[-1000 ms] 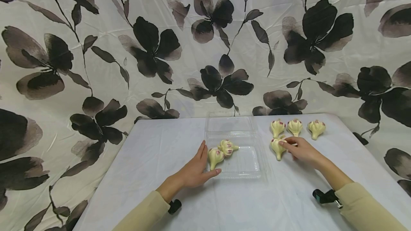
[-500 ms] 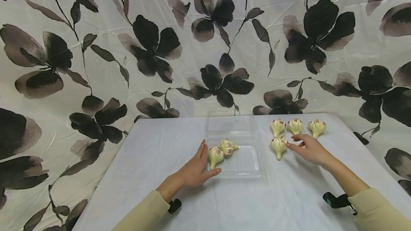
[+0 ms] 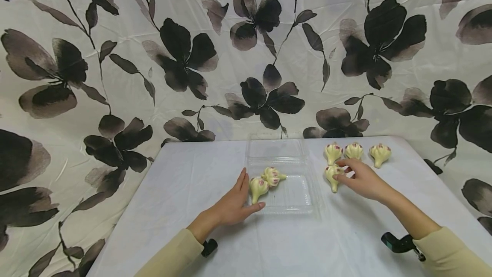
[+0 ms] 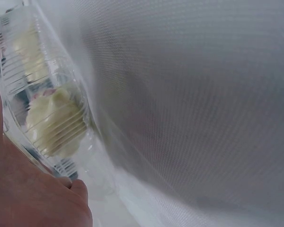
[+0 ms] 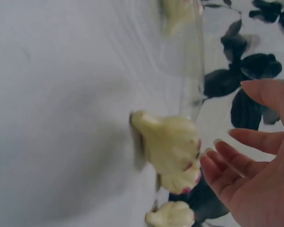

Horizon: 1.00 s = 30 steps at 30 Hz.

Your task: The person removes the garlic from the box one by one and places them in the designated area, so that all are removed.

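A clear plastic container (image 3: 294,191) lies on the table with its lid (image 3: 274,148) folded back. Inside it, toward the left, are two garlic bulbs, one in front (image 3: 259,189) and another behind (image 3: 272,176). My left hand (image 3: 235,203) rests with straight fingers along the container's left side, thumb at its front edge. In the left wrist view, garlic (image 4: 57,125) shows through the ribbed wall. My right hand (image 3: 363,179) is just right of a garlic bulb (image 3: 333,178), fingers spread. The right wrist view shows that bulb (image 5: 168,142) with nothing between the fingers (image 5: 262,139).
Three more garlic bulbs stand behind the right hand: one at the left (image 3: 333,154), one in the middle (image 3: 353,151) and one at the right (image 3: 379,154). A white cloth covers the table (image 3: 192,174). Behind it hangs a flowered curtain (image 3: 211,110).
My right hand drew back to the right from the nearest garlic bulb, then came back in beside it. The left hand and the container stay as they were.
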### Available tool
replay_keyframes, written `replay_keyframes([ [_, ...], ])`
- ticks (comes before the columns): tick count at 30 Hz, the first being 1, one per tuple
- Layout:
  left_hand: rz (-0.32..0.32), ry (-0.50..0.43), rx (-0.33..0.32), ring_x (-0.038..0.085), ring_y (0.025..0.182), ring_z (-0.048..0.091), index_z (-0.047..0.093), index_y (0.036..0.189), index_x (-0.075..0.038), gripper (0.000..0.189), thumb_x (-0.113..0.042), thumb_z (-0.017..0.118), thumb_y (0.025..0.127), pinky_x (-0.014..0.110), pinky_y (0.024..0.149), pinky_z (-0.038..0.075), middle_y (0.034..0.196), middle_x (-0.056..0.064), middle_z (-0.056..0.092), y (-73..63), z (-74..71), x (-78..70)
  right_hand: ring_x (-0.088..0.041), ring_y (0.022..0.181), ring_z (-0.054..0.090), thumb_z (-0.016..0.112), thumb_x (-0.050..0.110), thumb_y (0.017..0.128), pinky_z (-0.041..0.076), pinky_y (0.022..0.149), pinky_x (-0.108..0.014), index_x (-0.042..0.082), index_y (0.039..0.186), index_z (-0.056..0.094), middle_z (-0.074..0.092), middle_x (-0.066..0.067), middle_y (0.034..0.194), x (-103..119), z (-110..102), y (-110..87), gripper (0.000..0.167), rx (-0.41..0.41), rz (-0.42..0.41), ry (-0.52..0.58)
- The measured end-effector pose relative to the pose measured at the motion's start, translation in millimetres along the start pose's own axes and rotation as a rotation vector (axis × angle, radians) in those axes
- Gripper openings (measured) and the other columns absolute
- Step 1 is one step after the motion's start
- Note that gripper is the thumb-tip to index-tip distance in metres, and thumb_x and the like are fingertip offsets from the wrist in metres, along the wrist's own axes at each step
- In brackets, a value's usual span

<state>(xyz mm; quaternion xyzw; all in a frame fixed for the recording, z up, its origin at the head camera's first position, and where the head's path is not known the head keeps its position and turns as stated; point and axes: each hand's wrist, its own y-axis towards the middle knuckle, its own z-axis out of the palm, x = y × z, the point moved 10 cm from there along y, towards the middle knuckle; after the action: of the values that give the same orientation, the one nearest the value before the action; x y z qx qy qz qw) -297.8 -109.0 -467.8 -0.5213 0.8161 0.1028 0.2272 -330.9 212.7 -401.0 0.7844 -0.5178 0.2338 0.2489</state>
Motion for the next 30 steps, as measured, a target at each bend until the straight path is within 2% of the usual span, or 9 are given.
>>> replay_keyframes([
  [9, 0.007, 0.010, -0.008, 0.033, 0.155, 0.014, 0.002, 0.161, 0.007, 0.114, -0.072, 0.051, 0.096, 0.045, 0.123, 0.025, 0.170, 0.016, -0.014, 1.3, 0.8, 0.0, -0.032, 0.108, 0.060, 0.069, 0.024, 0.099, 0.054, 0.086, -0.042, -0.005, 0.133, 0.060, 0.063, -0.018, 0.124, 26, 20, 8.4, 0.046, 0.055, -0.074, 0.051],
  [16, 0.013, 0.012, -0.011, 0.034, 0.155, 0.014, 0.003, 0.160, 0.008, 0.113, -0.072, 0.051, 0.096, 0.045, 0.122, 0.026, 0.170, 0.019, -0.012, 1.9, 0.5, 0.6, -0.039, 0.111, 0.061, 0.071, 0.021, 0.098, 0.055, 0.090, -0.047, -0.003, 0.131, 0.061, 0.064, -0.019, 0.125, 49, 42, 16.5, 0.043, 0.104, -0.161, 0.057],
  [23, 0.010, 0.017, -0.008, 0.033, 0.155, 0.013, 0.004, 0.160, 0.008, 0.114, -0.073, 0.050, 0.096, 0.046, 0.122, 0.026, 0.170, 0.018, -0.012, 1.1, 0.1, 0.3, -0.037, 0.108, 0.062, 0.072, 0.022, 0.097, 0.056, 0.088, -0.048, 0.000, 0.131, 0.062, 0.064, -0.015, 0.123, 66, 63, 25.6, 0.042, 0.134, -0.222, 0.051],
  [30, 0.011, 0.010, -0.008, 0.034, 0.156, 0.013, 0.004, 0.161, 0.008, 0.113, -0.072, 0.050, 0.096, 0.047, 0.122, 0.025, 0.170, 0.018, -0.012, 1.0, 0.0, -0.4, -0.040, 0.108, 0.062, 0.073, 0.017, 0.095, 0.056, 0.087, -0.050, -0.002, 0.133, 0.061, 0.063, -0.020, 0.123, 79, 82, 36.1, 0.044, 0.151, -0.281, 0.085],
])
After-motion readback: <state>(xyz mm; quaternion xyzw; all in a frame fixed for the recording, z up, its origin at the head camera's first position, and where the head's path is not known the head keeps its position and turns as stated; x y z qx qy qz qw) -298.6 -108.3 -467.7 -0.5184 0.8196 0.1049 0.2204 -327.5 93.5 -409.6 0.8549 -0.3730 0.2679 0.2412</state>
